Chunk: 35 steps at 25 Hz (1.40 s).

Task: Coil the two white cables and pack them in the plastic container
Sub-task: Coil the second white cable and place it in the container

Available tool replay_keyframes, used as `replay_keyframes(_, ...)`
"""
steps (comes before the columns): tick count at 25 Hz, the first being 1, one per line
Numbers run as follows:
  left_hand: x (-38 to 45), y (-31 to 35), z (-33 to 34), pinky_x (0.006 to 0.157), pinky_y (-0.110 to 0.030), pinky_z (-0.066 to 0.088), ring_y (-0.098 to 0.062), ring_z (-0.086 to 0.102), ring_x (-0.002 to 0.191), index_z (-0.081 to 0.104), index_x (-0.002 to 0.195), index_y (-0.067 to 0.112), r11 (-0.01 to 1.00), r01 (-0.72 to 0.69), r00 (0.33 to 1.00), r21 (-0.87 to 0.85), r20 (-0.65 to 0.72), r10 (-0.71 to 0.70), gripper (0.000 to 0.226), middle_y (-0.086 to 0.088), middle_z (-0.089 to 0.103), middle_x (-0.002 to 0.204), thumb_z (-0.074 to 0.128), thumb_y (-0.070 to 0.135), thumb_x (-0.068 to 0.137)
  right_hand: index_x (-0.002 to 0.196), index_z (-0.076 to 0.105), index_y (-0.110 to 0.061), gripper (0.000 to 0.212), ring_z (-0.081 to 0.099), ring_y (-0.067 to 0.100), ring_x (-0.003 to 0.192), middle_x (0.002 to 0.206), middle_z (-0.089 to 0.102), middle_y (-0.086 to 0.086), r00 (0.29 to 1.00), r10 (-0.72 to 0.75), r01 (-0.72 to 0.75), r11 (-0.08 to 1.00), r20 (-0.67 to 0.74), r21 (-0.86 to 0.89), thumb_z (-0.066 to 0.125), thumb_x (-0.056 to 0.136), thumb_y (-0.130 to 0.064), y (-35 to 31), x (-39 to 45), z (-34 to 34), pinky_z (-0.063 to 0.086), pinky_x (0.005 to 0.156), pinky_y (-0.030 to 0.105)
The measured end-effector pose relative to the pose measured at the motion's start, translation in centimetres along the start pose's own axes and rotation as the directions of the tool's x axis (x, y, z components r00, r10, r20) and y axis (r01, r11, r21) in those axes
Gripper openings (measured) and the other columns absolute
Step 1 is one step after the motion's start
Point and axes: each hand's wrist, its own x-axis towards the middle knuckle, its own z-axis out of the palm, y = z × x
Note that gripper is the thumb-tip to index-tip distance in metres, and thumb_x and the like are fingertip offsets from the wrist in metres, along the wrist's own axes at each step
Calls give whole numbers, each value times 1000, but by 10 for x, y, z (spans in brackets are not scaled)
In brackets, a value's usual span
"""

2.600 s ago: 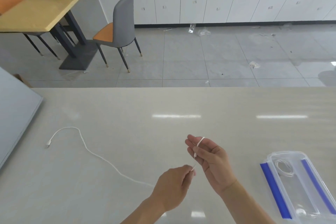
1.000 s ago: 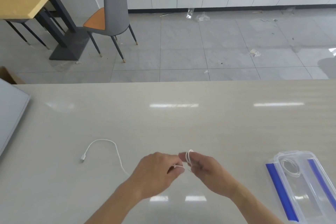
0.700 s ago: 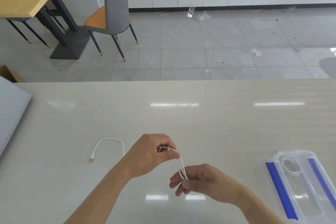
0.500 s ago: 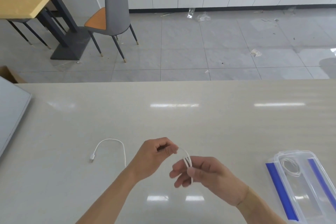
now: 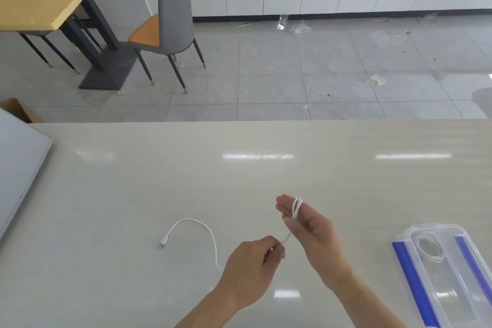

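Above the table (image 5: 133, 194), the right hand (image 5: 311, 231) is wearing cable (image 5: 197, 224) loops around its fingers while the left hand (image 5: 253, 263) is pinching the strand; another coil (image 5: 428, 249) is lying in the container (image 5: 452, 229), near right.

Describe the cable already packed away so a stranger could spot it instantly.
On the pale countertop, look to the near right corner for the clear plastic container with blue side strips. The coiled cable lies inside its far end, untouched, unlike the cable in the hands.
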Motion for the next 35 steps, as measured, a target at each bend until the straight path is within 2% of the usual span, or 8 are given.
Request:
replay_keyframes(5,-8,8,-33,55,-23,35,-8,44,52,63,83,26,994,-23,1000,104,14,22,22,11,49,51,55,43,95,124,58,-17,44,51,-7,129,134,58,-28,976,45,72,854,211,-515,53,84,-2,9,-7,-16,42,111,23)
replay_keyframes(8,-10,14,-55,54,-19,33,-7,45,53,62,80,29,987,-78,997,139,35,73,24,11,51,54,56,49,91,104,58,-23,21,63,-1,102,114,65,-32,923,138,123,779,360,-615,57,84,-16,4,-15,-15,52,95,28)
replay_keyframes(11,-7,16,-73,57,-23,42,-8,51,56,66,80,29,986,-129,992,110,28,127,23,8,61,63,60,50,86,102,64,-18,21,68,1,99,109,71,-26,867,207,74,846,453,-528,55,95,-37,-4,-22,-7,54,93,27)
replay_keyframes(17,6,-4,-77,66,-11,47,-2,62,67,73,74,28,933,-113,994,-342,-29,110,14,14,70,71,77,26,87,113,71,-20,24,69,15,103,109,77,5,807,208,-126,975,553,-182,60,97,-34,-27,-35,6,52,94,26)
replay_keyframes(24,0,-12,-5,53,-23,30,-9,36,52,66,77,34,894,-27,999,-447,-48,7,28,14,43,55,49,32,100,115,73,-14,53,69,31,113,114,76,14,991,27,-59,968,134,242,78,78,-51,-29,-25,21,54,95,40)
replay_keyframes(27,-5,-8,7,50,-26,28,-13,33,51,62,79,31,946,4,999,-325,-49,-21,26,10,39,53,46,39,99,117,73,-19,37,67,22,119,121,75,7,999,20,-27,962,26,272,75,84,-37,-23,-16,18,54,99,33)
replay_keyframes(32,-10,-4,-10,49,-19,28,-7,37,43,64,88,28,999,-24,998,-47,50,27,21,13,45,46,48,34,100,119,66,-31,31,59,-5,122,124,70,-20,998,-29,39,975,50,-217,59,98,-9,-11,-9,3,47,104,18)
replay_keyframes(35,-6,1,-33,54,-24,33,-3,44,48,67,92,27,979,-72,994,192,99,53,19,11,47,51,53,38,98,120,61,-7,31,58,-8,115,129,61,-29,975,25,99,840,220,-534,57,89,-3,-2,-11,-5,46,98,16)
